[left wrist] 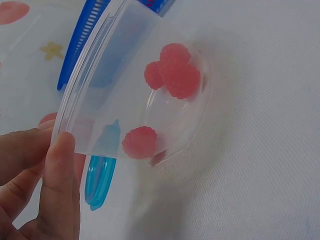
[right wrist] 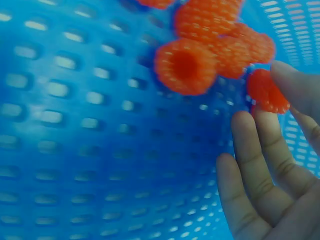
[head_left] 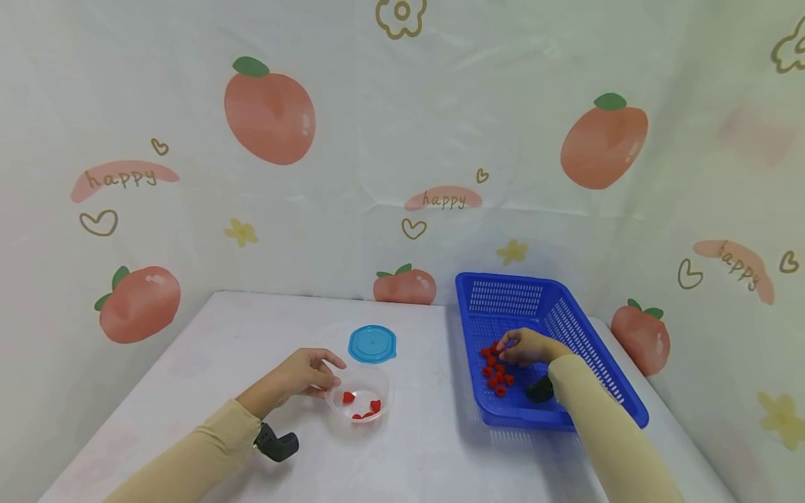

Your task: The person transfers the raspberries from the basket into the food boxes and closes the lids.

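Raspberries (head_left: 499,378) seem mid-picking: my right fingers (right wrist: 257,170) pinch one in the basket (head_left: 512,419), my left fingers (left wrist: 60,175) grip the tub (left wrist: 120,90). Lifting next calls for gentleness, I judge.

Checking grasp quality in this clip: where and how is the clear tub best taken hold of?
Probably by the rim of the clear tub, pinched between thumb and fingers from the person's left, where the left hand grips it. The tub is open-topped with thin walls, so its upper edge offers a pinch, while the red berries lie low inside, away from the fingers.
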{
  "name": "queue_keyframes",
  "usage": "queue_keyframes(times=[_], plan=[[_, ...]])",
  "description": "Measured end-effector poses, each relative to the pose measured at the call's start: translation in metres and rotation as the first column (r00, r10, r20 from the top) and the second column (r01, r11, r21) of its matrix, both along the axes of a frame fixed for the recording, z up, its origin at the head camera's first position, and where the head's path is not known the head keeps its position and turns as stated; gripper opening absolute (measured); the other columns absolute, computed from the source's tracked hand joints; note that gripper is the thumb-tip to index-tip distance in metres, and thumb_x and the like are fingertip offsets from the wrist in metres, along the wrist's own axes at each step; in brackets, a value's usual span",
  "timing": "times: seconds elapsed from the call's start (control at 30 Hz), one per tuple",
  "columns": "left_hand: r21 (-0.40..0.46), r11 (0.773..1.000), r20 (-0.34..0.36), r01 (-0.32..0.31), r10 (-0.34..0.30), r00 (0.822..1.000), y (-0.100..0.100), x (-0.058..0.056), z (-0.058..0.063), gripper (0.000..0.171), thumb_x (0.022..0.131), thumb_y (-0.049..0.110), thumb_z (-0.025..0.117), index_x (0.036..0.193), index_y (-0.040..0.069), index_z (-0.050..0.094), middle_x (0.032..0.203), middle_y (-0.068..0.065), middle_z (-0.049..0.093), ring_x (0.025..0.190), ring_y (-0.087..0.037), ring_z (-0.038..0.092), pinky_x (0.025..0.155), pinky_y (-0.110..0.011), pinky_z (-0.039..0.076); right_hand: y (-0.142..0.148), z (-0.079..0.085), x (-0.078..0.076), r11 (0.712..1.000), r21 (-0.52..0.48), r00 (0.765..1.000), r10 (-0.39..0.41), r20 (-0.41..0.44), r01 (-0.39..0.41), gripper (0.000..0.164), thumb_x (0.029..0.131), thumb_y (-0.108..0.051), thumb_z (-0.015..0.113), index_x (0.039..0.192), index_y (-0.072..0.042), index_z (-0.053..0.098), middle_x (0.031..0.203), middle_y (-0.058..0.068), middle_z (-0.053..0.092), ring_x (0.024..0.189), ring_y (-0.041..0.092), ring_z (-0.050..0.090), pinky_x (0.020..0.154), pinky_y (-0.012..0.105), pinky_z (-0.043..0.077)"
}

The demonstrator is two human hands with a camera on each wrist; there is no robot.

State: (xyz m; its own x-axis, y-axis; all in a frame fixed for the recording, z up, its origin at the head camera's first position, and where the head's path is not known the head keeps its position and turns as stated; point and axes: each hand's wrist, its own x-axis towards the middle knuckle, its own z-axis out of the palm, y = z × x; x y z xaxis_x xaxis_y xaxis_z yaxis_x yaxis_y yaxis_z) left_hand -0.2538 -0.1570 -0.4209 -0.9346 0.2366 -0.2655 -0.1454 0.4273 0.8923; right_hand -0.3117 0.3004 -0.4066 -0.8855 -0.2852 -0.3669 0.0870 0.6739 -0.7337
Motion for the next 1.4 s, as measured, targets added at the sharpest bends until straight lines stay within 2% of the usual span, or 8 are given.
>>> queue_keyframes(times=[0.17,0.3,0.6,0.83,1.03,1.13,1.27,1.4], plan=[[-0.003,1.0,0.003,-0.001,0.001,1.0,0.0,-0.001,0.0,0.031,0.083,0.009,0.075,0.111,0.005,0.065,0.08,-0.008,0.065,0.063,-0.017,0.06,0.063,-0.027,0.057,0.0,0.004,-0.002,0.999,-0.036,0.999,-0.022,-0.027,0.021,0.019,0.094,-0.008,0.06,0.109,0.004,0.06,0.103,0.012,0.065,0.091,0.023,0.059,0.086,0.039,0.055],[-0.01,1.0,0.001,-0.002,0.002,1.0,0.0,0.0,0.0,0.03,0.082,0.009,0.075,0.111,0.005,0.065,0.079,-0.008,0.064,0.062,-0.017,0.061,0.063,-0.027,0.057,0.0,0.007,-0.003,0.997,-0.076,0.999,-0.026,-0.04,0.023,0.02,0.093,-0.008,0.061,0.109,0.005,0.06,0.111,0.015,0.064,0.099,0.025,0.061,0.094,0.048,0.052],[-0.013,1.0,0.006,-0.016,0.016,1.0,0.002,-0.002,-0.001,0.029,0.083,0.007,0.074,0.11,0.006,0.065,0.08,-0.008,0.065,0.063,-0.018,0.061,0.063,-0.027,0.057,-0.001,0.012,-0.001,0.99,-0.141,0.996,-0.009,-0.093,-0.004,0.025,0.094,-0.012,0.061,0.11,0.007,0.058,0.111,0.024,0.062,0.106,0.035,0.06,0.095,0.049,0.051],[-0.015,0.999,0.012,-0.035,0.035,0.999,0.002,-0.001,-0.001,0.028,0.082,0.007,0.074,0.109,0.006,0.066,0.081,-0.009,0.064,0.063,-0.018,0.06,0.062,-0.027,0.057,-0.009,0.029,0.007,0.98,-0.198,0.989,-0.013,-0.148,-0.017,0.028,0.095,-0.015,0.06,0.115,0.005,0.055,0.116,0.028,0.058,0.109,0.039,0.058,0.099,0.054,0.047],[-0.013,0.999,0.009,-0.032,0.032,0.999,0.002,-0.001,0.0,0.028,0.082,0.006,0.074,0.109,0.006,0.066,0.08,-0.008,0.064,0.063,-0.018,0.06,0.062,-0.027,0.057,-0.022,0.051,0.01,0.97,-0.244,0.977,-0.051,-0.209,-0.001,0.031,0.093,-0.02,0.064,0.116,0.0,0.056,0.116,0.021,0.057,0.098,0.022,0.061,0.092,0.037,0.053],[-0.011,0.999,0.009,-0.031,0.031,0.999,0.002,-0.001,0.001,0.027,0.083,0.006,0.074,0.109,0.006,0.066,0.08,-0.008,0.065,0.063,-0.018,0.06,0.062,-0.027,0.057,-0.029,0.066,0.015,0.961,-0.277,0.967,-0.074,-0.242,0.004,0.037,0.092,-0.023,0.066,0.119,0.0,0.056,0.118,0.018,0.056,0.1,0.021,0.06,0.088,0.028,0.054],[-0.013,0.999,0.011,-0.034,0.034,0.999,0.003,-0.001,0.0,0.027,0.083,0.006,0.073,0.109,0.006,0.066,0.081,-0.008,0.065,0.063,-0.018,0.061,0.062,-0.027,0.057,-0.038,0.082,0.024,0.946,-0.325,0.951,-0.098,-0.293,-0.002,0.039,0.093,-0.025,0.065,0.121,0.001,0.054,0.117,0.013,0.056,0.102,0.018,0.061,0.09,0.028,0.054],[-0.022,0.999,0.011,-0.04,0.04,0.999,0.003,-0.002,-0.001,0.027,0.083,0.006,0.074,0.109,0.007,0.066,0.081,-0.008,0.065,0.063,-0.019,0.061,0.062,-0.027,0.057,-0.047,0.091,0.03,0.913,-0.408,0.94,-0.128,-0.317,-0.013,0.034,0.094,-0.022,0.064,0.119,-0.001,0.053,0.114,0.008,0.055,0.101,0.014,0.062,0.092,0.028,0.053]])
